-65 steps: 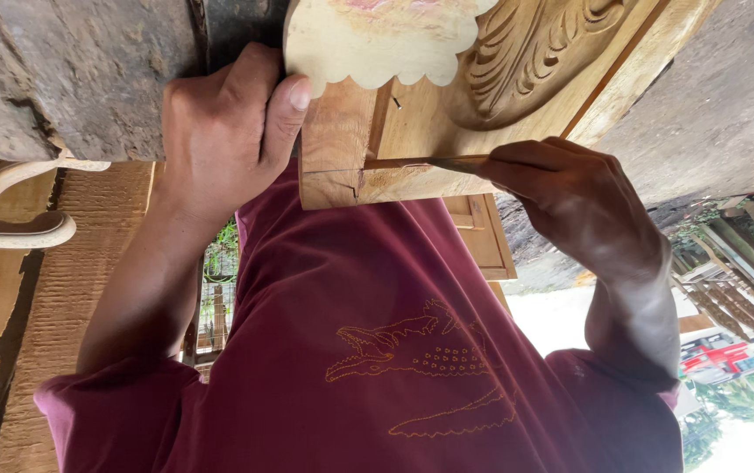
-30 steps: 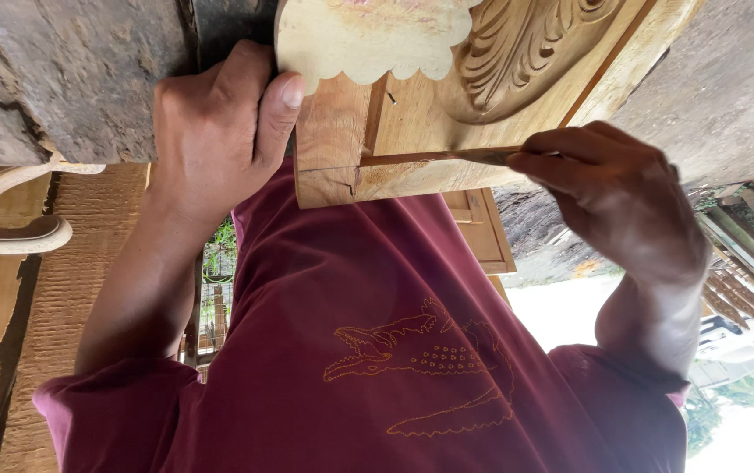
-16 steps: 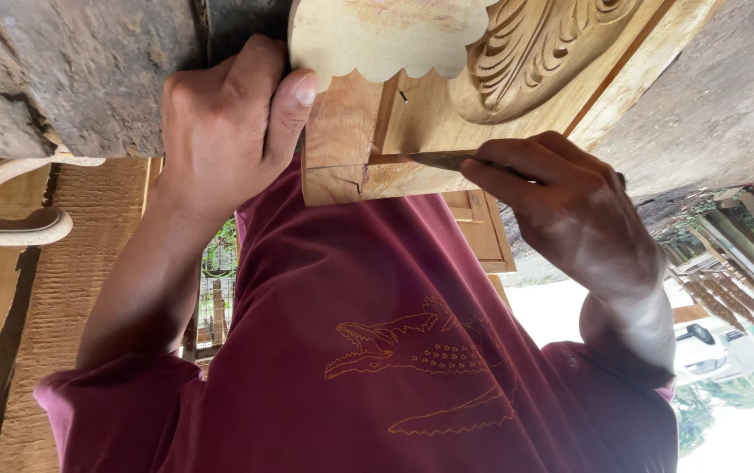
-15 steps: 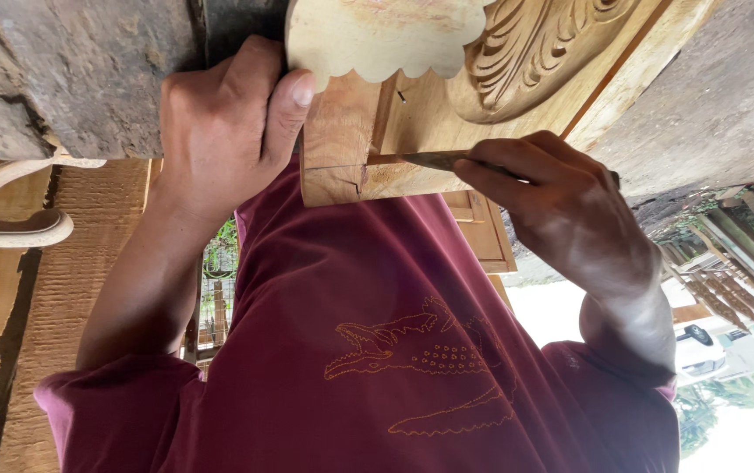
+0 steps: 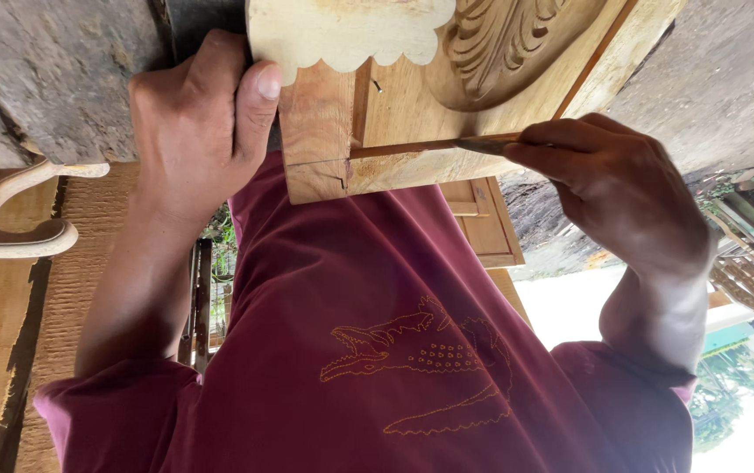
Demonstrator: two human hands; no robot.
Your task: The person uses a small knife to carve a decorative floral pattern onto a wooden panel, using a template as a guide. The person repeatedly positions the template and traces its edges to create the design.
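Rt hand [image 5: 622, 188] slid right w/ thin dark carving tool [image 5: 491, 144], fingers pinched shut, tool lying lengthwise in groove of pale carved wood panel [image 5: 412, 114]; lt hand [image 5: 197, 118] clamps panel's left edge.

A pale carved wooden panel [image 5: 412, 105], with a leaf relief at 1 o'clock and a scalloped trim at 12, fills the upper frame. A thin dark-tipped carving tool [image 5: 491, 144] lies almost level against the groove along its lower rail, at 2 o'clock.
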